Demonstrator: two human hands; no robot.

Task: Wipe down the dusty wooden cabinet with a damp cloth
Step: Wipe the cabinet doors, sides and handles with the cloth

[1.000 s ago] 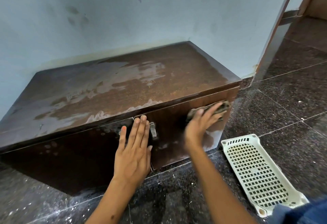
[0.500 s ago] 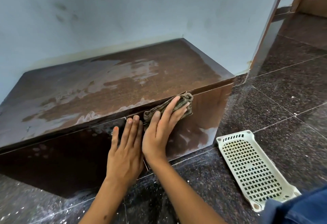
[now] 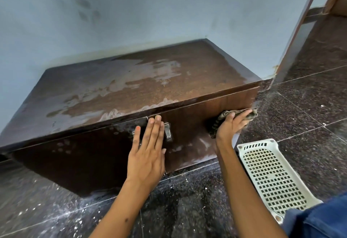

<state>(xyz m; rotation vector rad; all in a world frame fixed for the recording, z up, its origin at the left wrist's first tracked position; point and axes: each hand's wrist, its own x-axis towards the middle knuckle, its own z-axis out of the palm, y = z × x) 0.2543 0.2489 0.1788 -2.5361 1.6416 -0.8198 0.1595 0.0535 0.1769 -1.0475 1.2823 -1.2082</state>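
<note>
Low brown cabinet (image 3: pixel 131 91), streaky wet top, speckled dark floor (image 3: pixel 309 106); right hand (image 3: pixel 231 125) presses cloth (image 3: pixel 236 114) flat-fingered, left hand (image 3: pixel 148 153) flat on the front

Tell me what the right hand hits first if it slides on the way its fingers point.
Probably nothing: the right hand with the cloth sits at the cabinet front's right edge, open floor beyond.
</note>
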